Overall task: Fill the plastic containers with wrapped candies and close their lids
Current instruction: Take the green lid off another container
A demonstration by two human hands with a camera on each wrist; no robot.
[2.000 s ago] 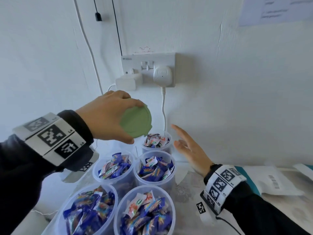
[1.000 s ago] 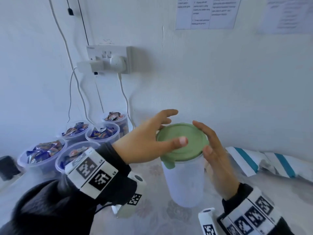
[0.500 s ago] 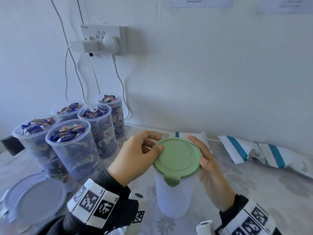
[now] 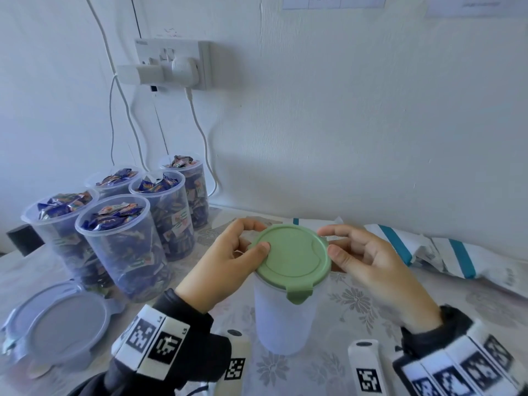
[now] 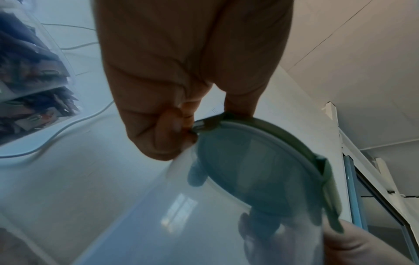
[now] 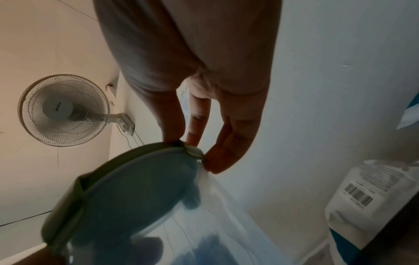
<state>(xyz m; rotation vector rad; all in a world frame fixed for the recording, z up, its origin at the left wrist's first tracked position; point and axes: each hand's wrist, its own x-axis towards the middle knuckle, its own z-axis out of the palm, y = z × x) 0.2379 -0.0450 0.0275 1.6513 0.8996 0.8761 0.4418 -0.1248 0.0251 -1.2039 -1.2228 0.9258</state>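
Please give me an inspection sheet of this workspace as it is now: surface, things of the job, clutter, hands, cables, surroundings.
Surface: table under a pale floral cloth.
Job's things: five lidless containers full of wrapped candies, at the left; one translucent container in front, contents not discernible, with a green lid on top, its front tab hanging down.
Clutter: clear lid lying flat at the front left; white bags with teal stripes at the right.
Hands: left hand and right hand pinch opposite edges of the green lid.
Cables: white cables hang from the wall socket behind the full containers.
Surroundings: white wall, papers pinned high, wall fan.
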